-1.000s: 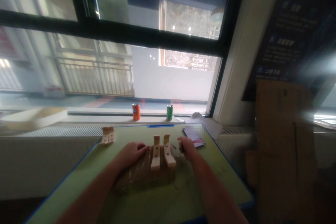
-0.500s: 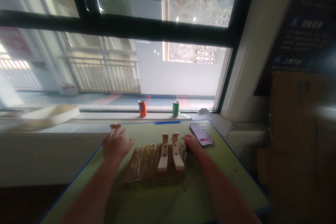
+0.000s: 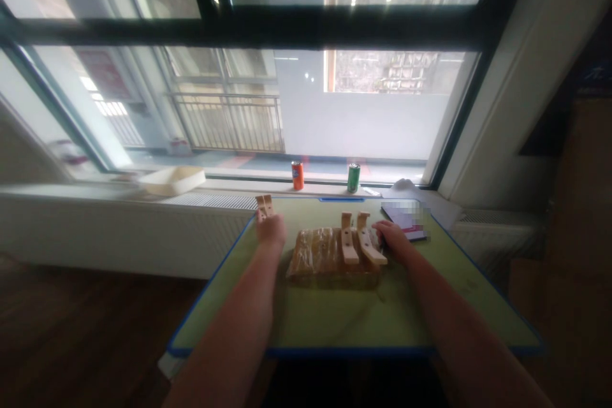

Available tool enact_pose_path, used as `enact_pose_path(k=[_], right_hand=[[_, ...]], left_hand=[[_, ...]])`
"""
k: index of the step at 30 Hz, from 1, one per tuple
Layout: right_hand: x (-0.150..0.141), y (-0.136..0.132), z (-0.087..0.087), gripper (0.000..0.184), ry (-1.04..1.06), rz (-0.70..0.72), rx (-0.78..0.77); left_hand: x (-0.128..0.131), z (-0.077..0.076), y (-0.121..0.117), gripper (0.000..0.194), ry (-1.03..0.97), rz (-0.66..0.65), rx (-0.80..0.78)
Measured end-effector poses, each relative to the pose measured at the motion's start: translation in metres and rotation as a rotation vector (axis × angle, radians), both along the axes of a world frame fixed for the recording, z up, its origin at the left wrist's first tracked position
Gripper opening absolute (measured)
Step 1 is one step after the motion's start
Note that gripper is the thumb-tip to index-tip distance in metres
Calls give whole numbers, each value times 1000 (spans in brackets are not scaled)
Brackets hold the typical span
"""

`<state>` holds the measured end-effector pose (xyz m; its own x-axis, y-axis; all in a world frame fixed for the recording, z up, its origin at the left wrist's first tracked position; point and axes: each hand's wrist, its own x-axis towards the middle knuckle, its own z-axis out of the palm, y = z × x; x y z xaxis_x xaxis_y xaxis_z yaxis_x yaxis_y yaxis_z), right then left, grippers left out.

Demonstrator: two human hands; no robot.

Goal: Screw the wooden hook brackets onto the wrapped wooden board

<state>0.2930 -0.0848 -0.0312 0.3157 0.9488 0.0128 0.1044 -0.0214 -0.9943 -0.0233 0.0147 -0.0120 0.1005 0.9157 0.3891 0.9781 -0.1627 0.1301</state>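
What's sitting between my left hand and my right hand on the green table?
In the head view, a shiny brown block lies between your left hand and right hand, with two pale curved pieces resting on top.

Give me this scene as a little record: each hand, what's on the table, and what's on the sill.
Left hand: at two curved wooden pieces near the table's far left corner; grip unclear
Right hand: beside the right end of the brown wrapped block; something small and dark at its fingers, too blurred to name
On the block: two more bent wooden pieces, side by side
Table: green top, blue edge
Sill: orange-red can, green can, both upright
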Motion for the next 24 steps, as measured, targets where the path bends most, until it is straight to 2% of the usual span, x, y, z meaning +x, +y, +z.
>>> enact_pose_path(k=[5, 11, 17, 20, 24], right_hand=[[-6, -8, 10, 18, 39, 0, 1], [-8, -8, 8, 18, 66, -15, 0], [-10, -9, 9, 17, 98, -29, -1], [-11, -10, 10, 17, 96, -40, -3], [-11, -8, 8, 17, 82, -46, 19]], left_hand=[[3, 7, -5, 40, -49, -67, 49], [13, 18, -14, 37, -111, -125, 78], [25, 46, -41, 37, -148, -195, 181], [26, 65, -58, 36, -151, -273, 217], [16, 87, -80, 30, -254, -578, 59]])
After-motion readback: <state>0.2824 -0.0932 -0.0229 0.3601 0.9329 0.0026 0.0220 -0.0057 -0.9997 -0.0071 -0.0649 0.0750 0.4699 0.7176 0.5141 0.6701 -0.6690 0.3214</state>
